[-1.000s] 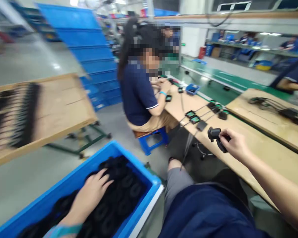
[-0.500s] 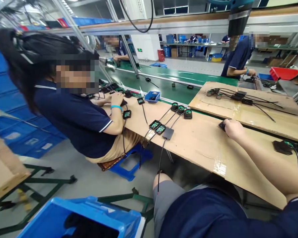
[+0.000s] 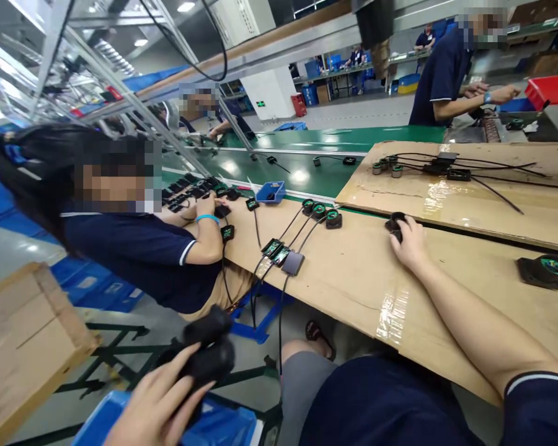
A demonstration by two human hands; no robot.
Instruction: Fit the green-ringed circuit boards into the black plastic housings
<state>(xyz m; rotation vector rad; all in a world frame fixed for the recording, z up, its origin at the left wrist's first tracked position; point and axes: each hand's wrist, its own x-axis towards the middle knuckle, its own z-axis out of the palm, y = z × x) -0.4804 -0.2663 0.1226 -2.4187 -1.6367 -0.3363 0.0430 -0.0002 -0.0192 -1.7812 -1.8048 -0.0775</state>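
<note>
My left hand (image 3: 155,402) is wrapped around black, rounded plastic housings (image 3: 209,350), raised over the blue bin at the lower left; motion blurs them. On the cardboard-covered bench, my right hand (image 3: 410,244) grips a black housing with a round opening (image 3: 396,222). Left of that hand, three round black housings with green insides (image 3: 319,212) are joined by cables to small square boxes. Two of these boxes show green circuit boards (image 3: 276,252); the third is a closed dark grey box (image 3: 292,263). To the right of my forearm sits another black housing with a green inside (image 3: 546,271).
A blue bin (image 3: 232,424) stands below my left hand. A co-worker (image 3: 134,248) sits at the left, handling parts. Cabled parts (image 3: 441,164) lie on the far cardboard. A power tool (image 3: 376,31) hangs overhead. Beyond runs a green conveyor (image 3: 302,179).
My left hand has come into view above the bin with black housings. My right hand has shifted slightly left, and its housing now shows a round opening. The view has tilted.
</note>
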